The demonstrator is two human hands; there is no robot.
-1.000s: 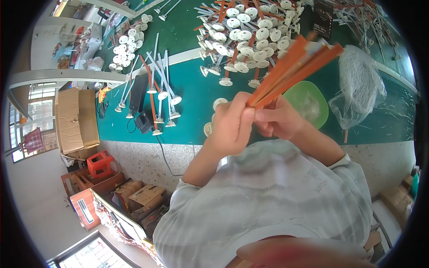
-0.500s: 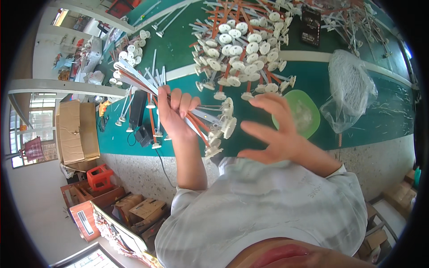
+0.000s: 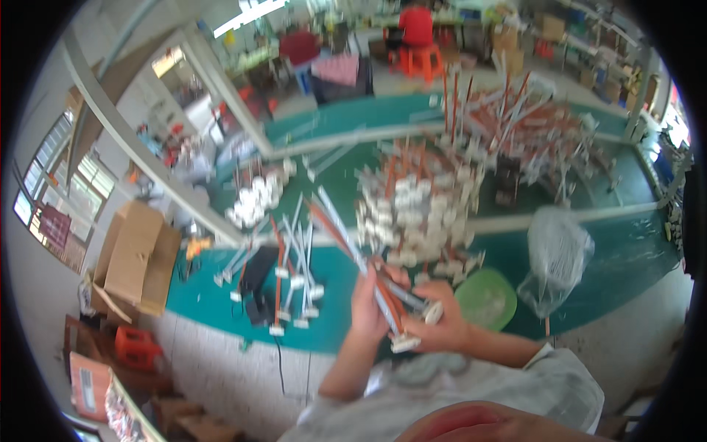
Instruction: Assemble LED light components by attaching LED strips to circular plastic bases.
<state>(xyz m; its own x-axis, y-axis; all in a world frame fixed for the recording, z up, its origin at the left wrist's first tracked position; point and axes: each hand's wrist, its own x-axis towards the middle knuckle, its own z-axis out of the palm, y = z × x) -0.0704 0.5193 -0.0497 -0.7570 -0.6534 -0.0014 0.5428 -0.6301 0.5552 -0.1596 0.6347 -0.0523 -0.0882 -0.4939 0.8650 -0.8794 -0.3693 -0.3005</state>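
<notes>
My left hand (image 3: 367, 306) is closed round a bundle of long, thin silver and orange-brown strips (image 3: 342, 234) with round white ends. My right hand (image 3: 445, 324) meets it at the lower part of the same bundle, its fingers curled about the strips near the discs. Motion blur softens both hands, and the right fingertips are partly hidden. Beyond the hands is a big heap of similar white-ended strips (image 3: 416, 202). Several loose ones (image 3: 298, 258) lie left of my left hand, and a green bowl (image 3: 486, 298) sits right of my right hand.
A clear plastic bag (image 3: 557, 258) lies on the green table (image 3: 213, 295) at right. Another strip pile (image 3: 515, 121) and a dark box (image 3: 508, 180) are farther back. A black device (image 3: 259, 269) with a cable and a cardboard box (image 3: 140, 258) are at left. A person in red (image 3: 416, 26) sits far off.
My left hand has brought the bundle down and rightward relative to the table. My right hand, spread and apart before, has closed on the bundle's disc end. The view has tilted up.
</notes>
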